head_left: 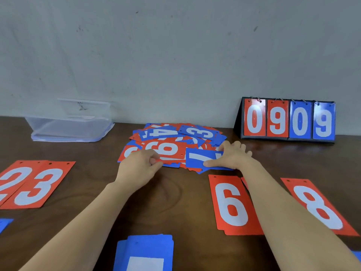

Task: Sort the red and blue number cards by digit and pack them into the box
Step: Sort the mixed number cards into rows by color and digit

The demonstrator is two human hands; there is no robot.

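A loose pile of red and blue number cards (175, 137) lies at the middle back of the brown table (175, 196). My left hand (140, 165) pinches the near edge of a red 9 card (168, 150) in the pile. My right hand (232, 155) holds a blue 7 card (201, 158) at the pile's right front, thumb along its near edge. Sorted cards lie flat: red 2 (11, 180) and red 3 (42, 185) at left, red 6 (232, 204) and red 8 (318, 206) at right, a blue stack (148, 249) near me. The clear plastic box (72, 124) stands at back left.
A black flip scoreboard (289, 120) showing 0909 stands at back right against the grey wall. Corners of blue cards show at the left edge (4, 223) and at the right edge (357, 255). A red card edge (245, 182) peeks from under my right forearm.
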